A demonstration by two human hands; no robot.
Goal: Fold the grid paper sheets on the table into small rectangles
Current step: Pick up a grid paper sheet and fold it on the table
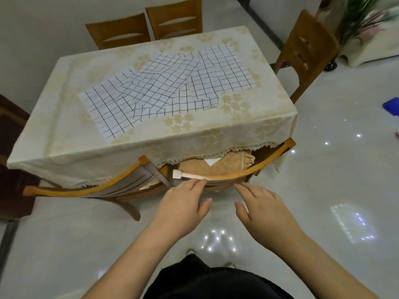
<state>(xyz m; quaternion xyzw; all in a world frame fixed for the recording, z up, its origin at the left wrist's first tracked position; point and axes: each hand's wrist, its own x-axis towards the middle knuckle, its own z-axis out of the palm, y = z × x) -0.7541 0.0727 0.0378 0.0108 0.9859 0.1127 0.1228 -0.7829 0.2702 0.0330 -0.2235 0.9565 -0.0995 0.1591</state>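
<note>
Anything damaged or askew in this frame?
Yes. The cream floral tablecloth has a torn, ragged lace hem at the near edge above the wooden chair. The grid paper sheets lie crumpled, overlapping at mixed angles.

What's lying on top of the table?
A cream flowered tablecloth covers the table, so its top cannot be seen. On the cloth lie overlapping grid paper sheets, still unfolded. Where they overlap, the lower sheets are partly hidden.

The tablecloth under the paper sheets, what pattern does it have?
The tablecloth is cream with pale gold flower clusters and a lace trim along its hem, seen in the head view.
</note>
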